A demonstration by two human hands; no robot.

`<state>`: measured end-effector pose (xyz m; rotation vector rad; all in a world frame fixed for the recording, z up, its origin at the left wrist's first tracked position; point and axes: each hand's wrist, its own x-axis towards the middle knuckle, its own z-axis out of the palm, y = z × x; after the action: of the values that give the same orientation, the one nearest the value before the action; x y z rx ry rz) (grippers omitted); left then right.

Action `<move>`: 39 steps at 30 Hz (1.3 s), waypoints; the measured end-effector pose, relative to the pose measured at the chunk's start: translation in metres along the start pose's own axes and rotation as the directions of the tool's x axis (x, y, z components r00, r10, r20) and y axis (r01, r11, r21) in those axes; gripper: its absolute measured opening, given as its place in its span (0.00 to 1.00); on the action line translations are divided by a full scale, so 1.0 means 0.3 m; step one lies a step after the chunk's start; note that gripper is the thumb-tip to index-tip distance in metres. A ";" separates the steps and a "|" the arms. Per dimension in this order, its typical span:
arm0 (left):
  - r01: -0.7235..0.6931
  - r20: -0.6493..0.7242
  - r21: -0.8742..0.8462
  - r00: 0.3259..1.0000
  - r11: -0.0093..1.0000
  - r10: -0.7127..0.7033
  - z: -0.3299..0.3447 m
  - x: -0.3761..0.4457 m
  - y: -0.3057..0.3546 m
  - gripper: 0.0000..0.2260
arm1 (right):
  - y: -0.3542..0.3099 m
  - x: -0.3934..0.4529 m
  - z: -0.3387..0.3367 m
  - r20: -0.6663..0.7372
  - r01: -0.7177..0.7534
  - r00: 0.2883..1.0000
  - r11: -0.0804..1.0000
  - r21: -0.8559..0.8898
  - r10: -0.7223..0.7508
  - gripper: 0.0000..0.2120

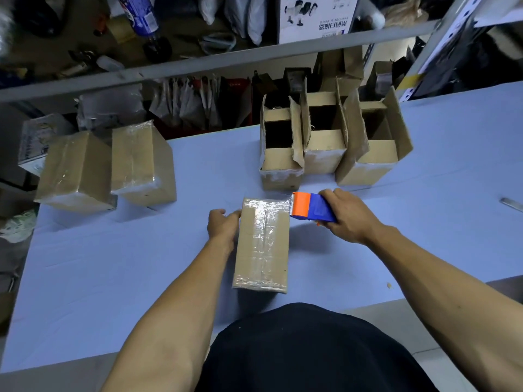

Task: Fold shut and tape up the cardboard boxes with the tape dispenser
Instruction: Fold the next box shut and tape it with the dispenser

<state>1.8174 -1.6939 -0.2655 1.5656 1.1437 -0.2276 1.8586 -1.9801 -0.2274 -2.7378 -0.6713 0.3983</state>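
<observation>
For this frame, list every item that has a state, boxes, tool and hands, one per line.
Centre box: flaps shut, clear tape along the top seam and across the far end.
Two left boxes: shut and taped.
Three far boxes: flaps up, open, untaped on top.
Tape dispenser: held at the centre box's far right corner, tape stretched to the box.
Left hand: steadies the centre box's left side.
Right hand: grips the tape dispenser.
</observation>
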 end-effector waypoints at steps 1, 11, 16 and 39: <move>-0.039 -0.087 0.055 0.995 0.998 0.043 -0.001 -0.021 0.012 0.22 | 0.006 -0.014 0.001 -0.002 -0.024 1.000 1.000 0.017 0.024 0.21; -0.737 0.630 0.676 0.560 -0.024 0.538 0.140 -0.269 -0.039 0.46 | -0.015 -0.063 -0.008 0.019 -0.098 0.995 0.995 -0.017 0.098 0.20; -0.695 0.633 0.709 0.556 -0.115 0.538 0.102 -0.251 -0.044 0.36 | 0.031 -0.107 -0.049 0.059 -0.035 0.998 0.992 0.118 0.028 0.21; -0.631 0.518 0.775 0.665 0.034 0.538 0.139 -0.304 -0.058 0.36 | -0.235 0.031 0.034 0.036 -0.327 0.940 0.927 -0.183 0.339 0.29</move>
<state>1.7751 -1.7795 -0.2304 2.9361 0.0017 -0.4230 1.8347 -1.9135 -0.2143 -3.0249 -0.2606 0.5308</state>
